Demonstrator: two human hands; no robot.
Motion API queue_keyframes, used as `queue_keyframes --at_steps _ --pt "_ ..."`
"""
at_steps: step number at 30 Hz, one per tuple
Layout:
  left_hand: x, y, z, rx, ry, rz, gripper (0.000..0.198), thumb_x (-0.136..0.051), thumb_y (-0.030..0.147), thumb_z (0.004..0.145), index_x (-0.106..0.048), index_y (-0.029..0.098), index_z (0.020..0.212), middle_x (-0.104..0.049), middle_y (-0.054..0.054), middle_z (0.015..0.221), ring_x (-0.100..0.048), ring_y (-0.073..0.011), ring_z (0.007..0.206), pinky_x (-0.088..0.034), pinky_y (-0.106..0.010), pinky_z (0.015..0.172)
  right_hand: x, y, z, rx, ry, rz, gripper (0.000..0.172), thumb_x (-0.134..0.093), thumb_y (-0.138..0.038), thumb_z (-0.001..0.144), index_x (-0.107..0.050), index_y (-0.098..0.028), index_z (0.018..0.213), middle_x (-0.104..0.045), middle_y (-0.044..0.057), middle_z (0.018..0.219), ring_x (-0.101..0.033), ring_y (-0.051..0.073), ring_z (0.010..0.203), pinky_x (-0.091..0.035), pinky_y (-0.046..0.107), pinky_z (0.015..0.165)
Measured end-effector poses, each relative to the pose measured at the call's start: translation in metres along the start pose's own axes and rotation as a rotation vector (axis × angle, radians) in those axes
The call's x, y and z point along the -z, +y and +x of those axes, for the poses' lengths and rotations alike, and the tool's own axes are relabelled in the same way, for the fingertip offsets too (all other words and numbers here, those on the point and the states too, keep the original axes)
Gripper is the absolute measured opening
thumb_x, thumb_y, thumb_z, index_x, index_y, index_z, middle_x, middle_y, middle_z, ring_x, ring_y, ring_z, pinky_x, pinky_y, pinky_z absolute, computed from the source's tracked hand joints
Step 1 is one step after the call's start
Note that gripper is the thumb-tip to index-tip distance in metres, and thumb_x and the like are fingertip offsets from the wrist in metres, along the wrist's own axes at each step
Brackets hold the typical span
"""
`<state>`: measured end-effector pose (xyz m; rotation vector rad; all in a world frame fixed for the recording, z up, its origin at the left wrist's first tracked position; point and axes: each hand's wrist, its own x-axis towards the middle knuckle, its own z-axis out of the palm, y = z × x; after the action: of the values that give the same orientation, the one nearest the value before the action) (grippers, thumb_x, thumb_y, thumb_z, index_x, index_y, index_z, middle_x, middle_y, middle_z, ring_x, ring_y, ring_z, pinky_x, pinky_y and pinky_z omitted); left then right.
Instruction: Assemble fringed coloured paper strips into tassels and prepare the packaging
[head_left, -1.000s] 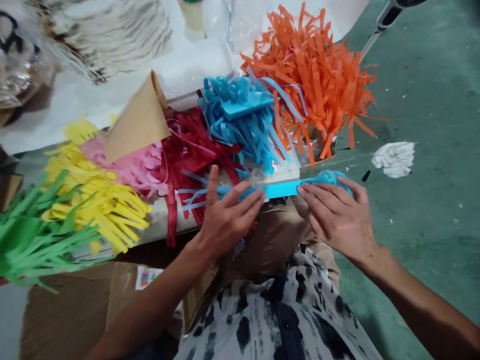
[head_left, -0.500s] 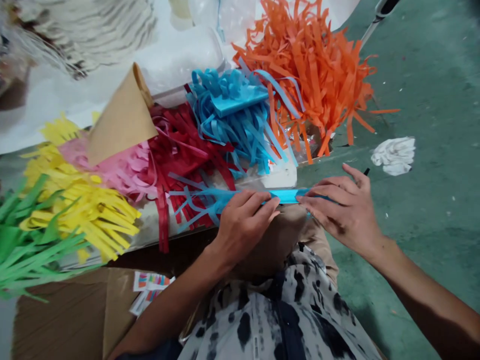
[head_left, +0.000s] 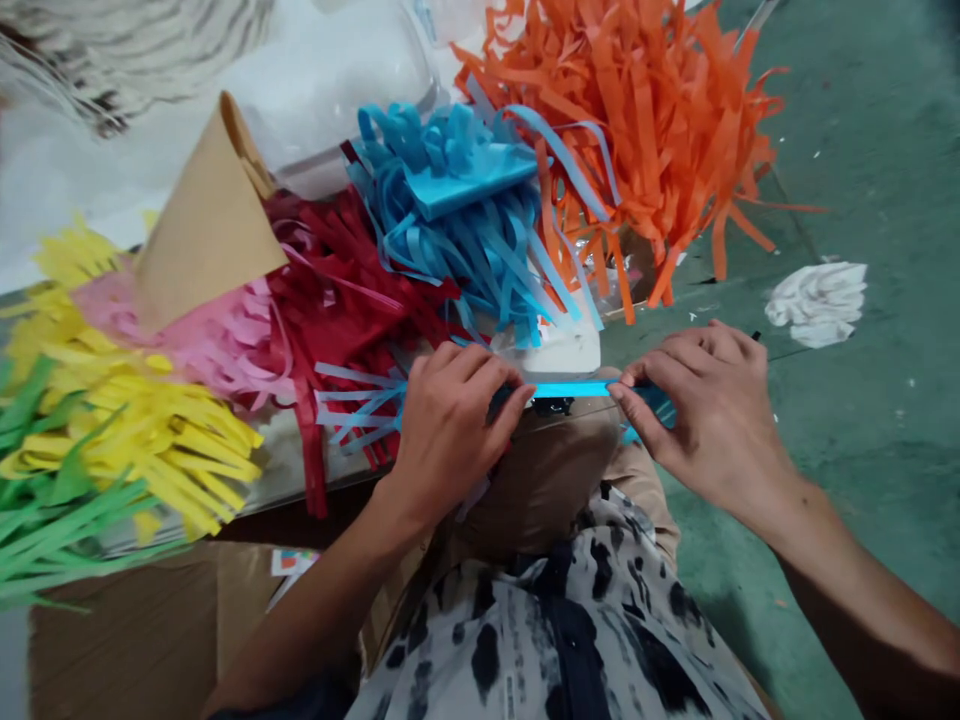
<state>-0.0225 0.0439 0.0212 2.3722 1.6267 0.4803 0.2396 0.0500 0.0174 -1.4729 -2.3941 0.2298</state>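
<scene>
A piece of blue fringed tissue paper (head_left: 573, 389) is stretched between my two hands, its middle narrowed to a flat band. My left hand (head_left: 454, 425) pinches the band at one end, with cut strips trailing out to its left. At the other end my right hand (head_left: 701, 405) grips it between thumb and fingers; some blue strips show beneath that hand. Just beyond lies a pile of blue fringed paper (head_left: 457, 200) with a folded sheet on top. Red fringed paper (head_left: 352, 270) sits to the left of that pile, partly under the held strips.
Orange fringed paper (head_left: 630, 130) is heaped at the far right. A tan paper cone (head_left: 214, 230) stands on pink fringe (head_left: 232, 335), near yellow (head_left: 172, 420) and green fringe (head_left: 60, 520). Crumpled white paper (head_left: 817, 303) lies on the green floor (head_left: 862, 450). A cardboard box (head_left: 127, 630) is at lower left.
The blue band between my hands is now narrower and pulled straight. My hands have moved slightly apart, and my right fingers have curled in more. The view has shifted a little.
</scene>
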Motion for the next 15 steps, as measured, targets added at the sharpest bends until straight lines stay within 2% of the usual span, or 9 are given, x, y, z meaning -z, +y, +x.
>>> queue_keyframes --at_steps 7,10,13,15 --pt "0.0 0.002 0.003 0.028 -0.004 0.018 0.016 -0.067 0.033 0.098 -0.065 0.022 0.087 -0.071 -0.005 0.092 -0.059 -0.0263 0.092 -0.039 -0.043 0.08 0.003 -0.005 0.004 -0.032 -0.038 -0.085 0.021 -0.058 -0.04 0.099 -0.065 -0.023 0.09 -0.069 0.008 0.089 -0.06 0.033 0.102 -0.043 0.056 0.099" --pt "-0.002 0.006 0.002 0.03 0.027 0.062 0.014 -0.068 0.034 0.098 -0.066 0.021 0.091 -0.073 -0.006 0.096 -0.06 -0.0271 0.094 -0.041 -0.044 0.081 0.001 -0.012 -0.001 -0.006 0.09 -0.171 0.019 -0.064 -0.035 0.097 -0.07 -0.021 0.108 -0.073 0.011 0.107 -0.061 0.036 0.113 -0.039 0.061 0.109" --pt "-0.005 0.012 0.001 -0.121 0.146 0.083 0.009 -0.066 0.027 0.101 -0.07 0.024 0.107 -0.077 -0.004 0.11 -0.063 -0.026 0.104 -0.043 -0.046 0.093 -0.003 -0.02 -0.007 0.188 0.203 -0.194 0.027 -0.066 -0.019 0.098 -0.071 -0.028 0.123 -0.079 0.003 0.117 -0.065 0.031 0.118 -0.032 0.059 0.117" --pt "-0.005 0.014 -0.001 -0.294 0.185 0.086 0.018 -0.061 0.019 0.103 -0.071 0.028 0.115 -0.08 0.001 0.112 -0.065 -0.0224 0.108 -0.042 -0.046 0.104 -0.006 -0.022 -0.013 0.276 0.204 -0.173 0.031 -0.067 -0.013 0.099 -0.072 -0.03 0.124 -0.081 -0.003 0.112 -0.069 0.026 0.113 -0.035 0.053 0.111"
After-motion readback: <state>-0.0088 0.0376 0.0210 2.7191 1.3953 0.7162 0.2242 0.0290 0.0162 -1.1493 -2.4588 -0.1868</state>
